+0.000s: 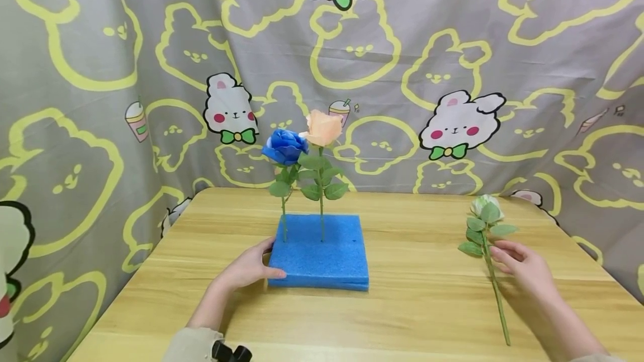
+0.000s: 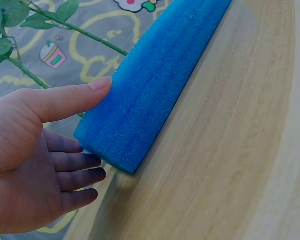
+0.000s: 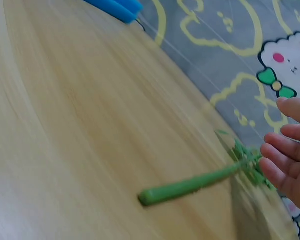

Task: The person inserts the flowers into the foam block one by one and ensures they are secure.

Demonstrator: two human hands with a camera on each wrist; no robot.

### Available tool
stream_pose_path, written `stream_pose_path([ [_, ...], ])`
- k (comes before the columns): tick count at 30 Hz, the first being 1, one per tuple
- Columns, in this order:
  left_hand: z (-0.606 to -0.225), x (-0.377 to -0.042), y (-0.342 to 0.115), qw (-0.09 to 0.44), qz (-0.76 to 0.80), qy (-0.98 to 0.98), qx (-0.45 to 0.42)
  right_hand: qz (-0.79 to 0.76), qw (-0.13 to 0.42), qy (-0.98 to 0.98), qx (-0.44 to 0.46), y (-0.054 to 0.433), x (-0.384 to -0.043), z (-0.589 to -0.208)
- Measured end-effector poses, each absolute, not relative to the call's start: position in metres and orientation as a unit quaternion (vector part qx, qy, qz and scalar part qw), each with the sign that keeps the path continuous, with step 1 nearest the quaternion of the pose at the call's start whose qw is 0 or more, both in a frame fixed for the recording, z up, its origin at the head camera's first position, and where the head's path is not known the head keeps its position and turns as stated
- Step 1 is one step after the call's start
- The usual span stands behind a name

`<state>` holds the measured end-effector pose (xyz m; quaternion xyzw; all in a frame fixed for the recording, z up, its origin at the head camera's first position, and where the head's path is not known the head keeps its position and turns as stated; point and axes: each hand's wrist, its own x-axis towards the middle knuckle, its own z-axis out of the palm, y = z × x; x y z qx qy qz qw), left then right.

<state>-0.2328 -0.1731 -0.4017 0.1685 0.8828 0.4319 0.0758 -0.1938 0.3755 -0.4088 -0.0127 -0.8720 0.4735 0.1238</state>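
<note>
At the frame's right, the pale rose lies just left of my right hand — the nearer one — its stem slanting from upper left to lower right. Those fingers are relaxed and apart; whether they touch it, I cannot tell. Left of centre, my left hand, fingers straight, touches the blue foam block.

The head camera looks forward and down across the table to the curtain at twelve o'clock. Both wrist views are closer and tilted, with the left hand between eight and nine, the right hand at half past three. All share the blue foam block.
</note>
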Motion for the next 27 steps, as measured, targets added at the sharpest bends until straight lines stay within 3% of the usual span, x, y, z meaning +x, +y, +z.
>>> stream_pose_path([
  [9, -0.402, -0.232, -0.173, 0.075, 0.433, 0.882, 0.168, 0.479, 0.103, -0.871, -0.03, 0.39, -0.193, -0.418],
  [27, -0.403, -0.233, -0.174, 0.071, 0.436, 0.88, 0.173, 0.532, -0.007, -0.844, -0.067, 0.393, -0.194, -0.425],
])
